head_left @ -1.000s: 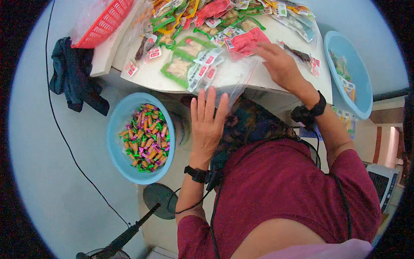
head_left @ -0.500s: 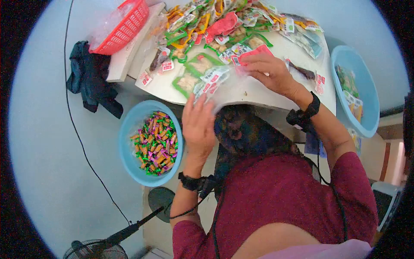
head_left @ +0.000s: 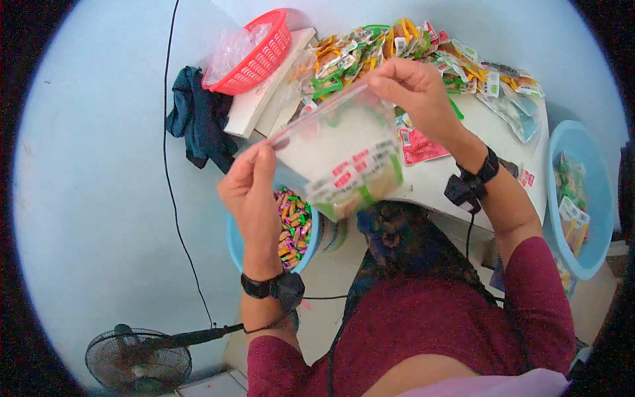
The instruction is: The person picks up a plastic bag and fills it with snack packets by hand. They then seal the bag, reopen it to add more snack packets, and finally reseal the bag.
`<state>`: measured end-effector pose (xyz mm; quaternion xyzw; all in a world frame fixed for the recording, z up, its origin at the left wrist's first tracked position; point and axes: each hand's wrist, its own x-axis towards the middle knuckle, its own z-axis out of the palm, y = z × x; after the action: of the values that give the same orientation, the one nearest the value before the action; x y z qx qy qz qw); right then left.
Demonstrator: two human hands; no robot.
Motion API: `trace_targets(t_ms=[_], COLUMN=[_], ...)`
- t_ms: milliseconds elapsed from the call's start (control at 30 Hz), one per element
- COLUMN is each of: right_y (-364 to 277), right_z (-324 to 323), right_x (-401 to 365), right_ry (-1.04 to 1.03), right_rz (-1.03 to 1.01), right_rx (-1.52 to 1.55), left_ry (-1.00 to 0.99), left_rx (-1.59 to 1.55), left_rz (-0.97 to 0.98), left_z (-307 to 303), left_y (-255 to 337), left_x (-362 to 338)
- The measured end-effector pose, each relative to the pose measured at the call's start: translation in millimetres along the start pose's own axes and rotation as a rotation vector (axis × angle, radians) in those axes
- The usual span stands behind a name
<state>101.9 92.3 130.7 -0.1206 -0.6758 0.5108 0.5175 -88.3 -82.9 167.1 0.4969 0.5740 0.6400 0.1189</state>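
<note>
Over the near edge of the surface (head_left: 450,195), the clear bag (head_left: 301,149) is up in the air, with green-edged packets (head_left: 379,183) low inside and its top edge stretched between your hands. Your left hand (head_left: 251,188) pinches one corner between thumb and fingers; your right hand (head_left: 426,99) grips near the other, reaching farther forward, both elbows bent.

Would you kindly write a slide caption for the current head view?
Left hand and right hand hold up a clear plastic bag of green-edged packets at a white table.
</note>
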Motion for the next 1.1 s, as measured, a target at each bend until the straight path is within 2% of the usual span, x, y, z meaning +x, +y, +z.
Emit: trace_targets(t_ms=[100,300,500,600,700,800,1000,1100], right_y=[-10.0,-24.1,-29.5,-31.8,-32.1,-34.1,-38.8,-39.3], right_z=[-8.6,-11.5,-9.9,-11.2,-11.3,-13.6,-16.6,-18.1], right_x=[-1.3,-3.0,-2.2,-2.6,-3.5,-5.1,-5.6,-4.3], right_ry=[-0.044,-0.089,-0.118,-0.1,-0.128,-0.227,-0.228,-0.233], right_rz=[0.035,0.068,0.137,0.128,0.122,0.117,0.095,0.137], right_rx=[0.136,0.151,0.206,0.142,0.148,0.116,0.062,0.054], left_ry=[0.016,0.052,0.034,0.033,-0.113,-0.249,-0.285,-0.232], left_rx=[-0.139,-0.42,-0.21,0.058,0.423,0.695,0.762,0.791], left_rz=[-0.112,-0.288,-0.211,-0.074,0.234,0.425,0.644,0.655], left_z=[7.2,14.7,10.9,17.8,25.3,46.9,66.4,71.1], left_y=[-5.2,-13.5,-18.0,2.0,20.3,39.5,33.7,36.8], left_x=[-4.5,-19.8,-21.2,-12.3,0.6,9.9,20.8,19.7])
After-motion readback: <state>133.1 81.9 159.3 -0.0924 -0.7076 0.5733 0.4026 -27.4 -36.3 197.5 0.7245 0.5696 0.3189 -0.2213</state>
